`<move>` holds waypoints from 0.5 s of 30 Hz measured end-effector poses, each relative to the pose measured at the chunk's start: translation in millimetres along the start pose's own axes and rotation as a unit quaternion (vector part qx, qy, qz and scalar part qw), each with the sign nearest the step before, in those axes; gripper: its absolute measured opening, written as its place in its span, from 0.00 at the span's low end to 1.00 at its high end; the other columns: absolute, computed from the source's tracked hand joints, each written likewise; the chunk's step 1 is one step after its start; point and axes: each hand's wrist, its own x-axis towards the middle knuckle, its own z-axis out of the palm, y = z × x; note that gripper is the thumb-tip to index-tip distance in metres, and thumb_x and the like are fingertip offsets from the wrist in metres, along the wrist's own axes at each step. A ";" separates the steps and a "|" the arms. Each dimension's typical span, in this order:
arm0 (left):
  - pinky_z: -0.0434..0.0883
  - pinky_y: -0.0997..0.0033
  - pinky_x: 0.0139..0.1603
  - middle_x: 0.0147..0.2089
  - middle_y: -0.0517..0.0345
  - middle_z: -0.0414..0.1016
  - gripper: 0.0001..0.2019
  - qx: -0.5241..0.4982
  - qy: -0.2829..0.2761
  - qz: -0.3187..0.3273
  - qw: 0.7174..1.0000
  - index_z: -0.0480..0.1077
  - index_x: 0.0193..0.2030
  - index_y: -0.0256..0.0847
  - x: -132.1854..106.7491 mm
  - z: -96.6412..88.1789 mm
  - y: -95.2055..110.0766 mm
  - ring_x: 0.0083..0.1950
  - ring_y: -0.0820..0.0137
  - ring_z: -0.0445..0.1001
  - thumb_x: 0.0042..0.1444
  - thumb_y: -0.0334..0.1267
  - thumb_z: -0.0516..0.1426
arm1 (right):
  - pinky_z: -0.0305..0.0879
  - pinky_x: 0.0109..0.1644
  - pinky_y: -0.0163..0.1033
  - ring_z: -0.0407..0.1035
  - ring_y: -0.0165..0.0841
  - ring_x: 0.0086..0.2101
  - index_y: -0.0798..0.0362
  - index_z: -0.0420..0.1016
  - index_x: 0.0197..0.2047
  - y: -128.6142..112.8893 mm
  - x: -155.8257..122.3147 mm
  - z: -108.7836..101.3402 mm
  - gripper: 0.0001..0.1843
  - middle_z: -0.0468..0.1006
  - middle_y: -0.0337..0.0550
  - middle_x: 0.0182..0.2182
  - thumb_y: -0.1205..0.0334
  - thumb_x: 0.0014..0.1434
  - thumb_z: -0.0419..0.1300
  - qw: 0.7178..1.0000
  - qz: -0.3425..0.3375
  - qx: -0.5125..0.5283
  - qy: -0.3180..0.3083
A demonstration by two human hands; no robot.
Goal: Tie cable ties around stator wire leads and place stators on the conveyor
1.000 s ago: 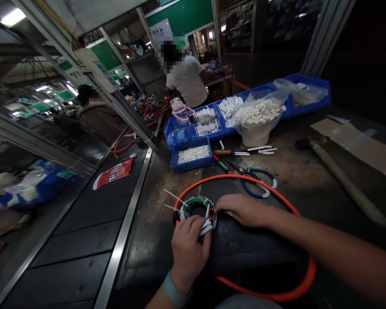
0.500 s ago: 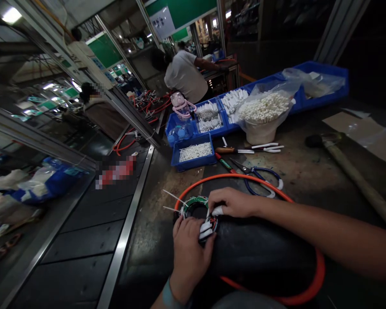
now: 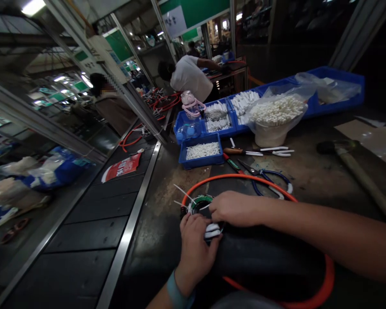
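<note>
Lying on the conveyor (image 3: 83, 236), a red-and-white packet (image 3: 121, 167) bears white lettering too blurred to read. Rightward on the bench (image 3: 154, 231), the left hand (image 3: 197, 244) clasps a green-and-black ring (image 3: 202, 199) between fingers and thumb, white sleeves (image 3: 212, 231) showing between them, while the right hand (image 3: 233, 208) bends over the ring's right side, fingertips hidden, its grip impossible to tell; blue-handled scissors (image 3: 260, 171) lie beyond.
</note>
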 end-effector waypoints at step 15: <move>0.62 0.61 0.56 0.53 0.44 0.66 0.25 0.197 0.147 -0.288 0.926 0.59 0.55 0.35 37.5 -103.8 -243.2 0.55 0.58 0.65 0.51 0.39 0.57 | 0.66 0.52 0.53 0.69 0.44 0.47 0.46 0.76 0.45 26.7 -77.0 133.3 0.22 0.75 0.45 0.47 0.64 0.48 0.51 0.892 0.364 0.134 0.230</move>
